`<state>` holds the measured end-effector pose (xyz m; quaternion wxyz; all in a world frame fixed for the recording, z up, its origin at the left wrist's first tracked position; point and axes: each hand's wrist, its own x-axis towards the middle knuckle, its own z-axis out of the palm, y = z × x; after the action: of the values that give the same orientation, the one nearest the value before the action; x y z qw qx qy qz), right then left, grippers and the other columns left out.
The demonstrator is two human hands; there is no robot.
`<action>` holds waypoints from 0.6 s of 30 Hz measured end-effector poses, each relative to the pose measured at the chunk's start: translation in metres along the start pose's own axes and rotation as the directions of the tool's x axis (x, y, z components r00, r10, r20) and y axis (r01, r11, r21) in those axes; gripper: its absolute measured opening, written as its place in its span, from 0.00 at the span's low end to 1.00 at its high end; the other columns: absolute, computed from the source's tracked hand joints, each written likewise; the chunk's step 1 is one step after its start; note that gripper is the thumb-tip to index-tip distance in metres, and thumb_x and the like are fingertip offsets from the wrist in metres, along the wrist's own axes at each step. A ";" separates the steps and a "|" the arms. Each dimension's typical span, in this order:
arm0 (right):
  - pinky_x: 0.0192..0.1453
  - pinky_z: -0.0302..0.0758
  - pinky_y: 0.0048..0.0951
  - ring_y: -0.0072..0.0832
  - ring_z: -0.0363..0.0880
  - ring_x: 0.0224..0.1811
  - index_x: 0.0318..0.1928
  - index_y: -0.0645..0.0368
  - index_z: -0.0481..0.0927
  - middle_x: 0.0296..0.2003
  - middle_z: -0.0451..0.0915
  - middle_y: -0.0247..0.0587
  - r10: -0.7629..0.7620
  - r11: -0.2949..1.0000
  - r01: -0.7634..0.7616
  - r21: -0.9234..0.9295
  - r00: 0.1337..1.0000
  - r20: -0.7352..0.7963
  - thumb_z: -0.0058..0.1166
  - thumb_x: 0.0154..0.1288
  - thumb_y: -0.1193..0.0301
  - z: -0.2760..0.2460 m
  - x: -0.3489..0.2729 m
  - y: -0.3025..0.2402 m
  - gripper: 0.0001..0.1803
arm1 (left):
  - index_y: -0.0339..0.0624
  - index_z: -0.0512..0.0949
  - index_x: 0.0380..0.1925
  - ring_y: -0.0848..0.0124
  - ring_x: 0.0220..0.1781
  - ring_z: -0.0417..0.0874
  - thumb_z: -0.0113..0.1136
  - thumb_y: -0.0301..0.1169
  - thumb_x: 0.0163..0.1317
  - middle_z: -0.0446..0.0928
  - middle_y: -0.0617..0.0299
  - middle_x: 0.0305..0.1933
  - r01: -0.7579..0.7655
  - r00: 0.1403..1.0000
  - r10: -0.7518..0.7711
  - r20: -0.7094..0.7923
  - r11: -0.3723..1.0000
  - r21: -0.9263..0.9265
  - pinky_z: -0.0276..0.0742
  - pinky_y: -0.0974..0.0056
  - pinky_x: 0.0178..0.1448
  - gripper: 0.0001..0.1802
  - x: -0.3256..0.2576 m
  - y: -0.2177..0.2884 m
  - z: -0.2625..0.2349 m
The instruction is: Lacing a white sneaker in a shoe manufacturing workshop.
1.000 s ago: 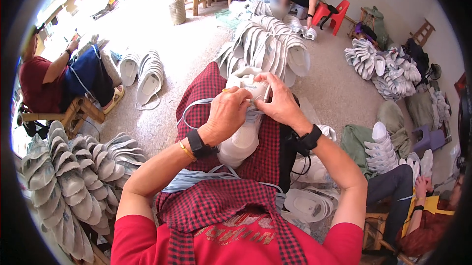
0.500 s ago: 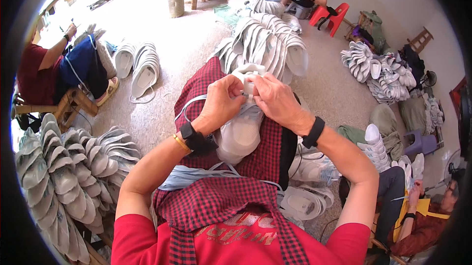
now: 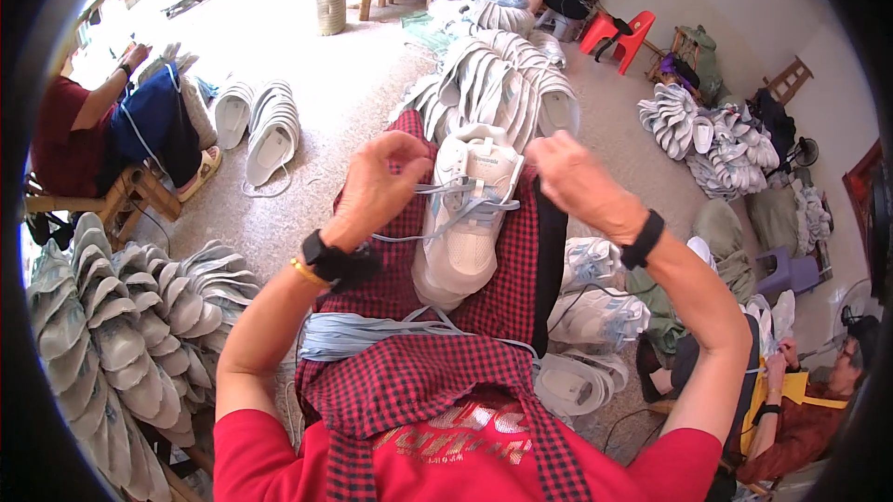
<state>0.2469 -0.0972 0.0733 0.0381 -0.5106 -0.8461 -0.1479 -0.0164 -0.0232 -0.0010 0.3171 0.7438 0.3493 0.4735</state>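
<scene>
A white sneaker (image 3: 462, 251) with pale blue trim stands on my checked apron, its toe toward me and its tongue raised. Pale blue shoelaces (image 3: 474, 212) cross its upper and trail out to the left. My left hand (image 3: 381, 181) is curled beside the shoe's left side, fingertips closed where a lace meets them. To the right of the shoe, my right hand (image 3: 588, 187) hangs apart from it, fingers pinched together and slightly blurred; whatever they hold cannot be made out. A bundle of pale blue laces (image 3: 349, 336) lies across my lap.
Nested white shoe uppers (image 3: 493, 83) are heaped just beyond my knees. More stacks (image 3: 121, 316) stand at the left, and finished-looking sneakers (image 3: 595, 311) lie at the right. Co-workers sit at left, far back and lower right. A red chair (image 3: 619, 37) stands at the back.
My hands have parted from the tongue, left hand to the left and right hand to the right. The sneaker's tongue and crossed laces are now exposed.
</scene>
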 end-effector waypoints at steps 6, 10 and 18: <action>0.54 0.79 0.40 0.44 0.77 0.53 0.41 0.64 0.74 0.39 0.78 0.46 -0.137 0.962 0.156 0.225 0.986 -0.098 0.55 0.55 0.80 0.002 0.007 -0.019 0.11 | 0.36 0.84 0.35 0.71 0.35 0.84 0.64 0.27 0.59 0.85 0.58 0.35 -0.012 1.000 0.015 -0.025 0.992 0.124 0.78 0.65 0.40 0.06 -0.013 0.003 -0.011; 0.53 0.81 0.41 0.44 0.79 0.53 0.40 0.66 0.74 0.41 0.80 0.49 -0.177 0.971 0.203 0.124 0.965 -0.193 0.51 0.60 0.79 0.030 0.026 -0.028 0.08 | 0.37 0.84 0.34 0.71 0.32 0.83 0.63 0.26 0.58 0.84 0.59 0.34 -0.136 0.989 0.125 0.075 0.977 0.164 0.76 0.66 0.32 0.05 -0.020 0.013 -0.010; 0.58 0.77 0.47 0.47 0.79 0.50 0.44 0.63 0.74 0.42 0.80 0.49 -0.078 0.996 0.079 0.041 0.997 -0.018 0.53 0.57 0.77 0.000 0.000 0.018 0.12 | 0.37 0.82 0.31 0.58 0.39 0.79 0.65 0.26 0.55 0.81 0.56 0.34 -0.338 0.933 0.284 0.222 0.903 0.264 0.75 0.57 0.49 0.05 -0.036 0.016 -0.017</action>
<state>0.2628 -0.0890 0.0777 0.0498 -0.4748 -0.8681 -0.1357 -0.0396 -0.0594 0.0002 0.1514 0.8687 0.2633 0.3914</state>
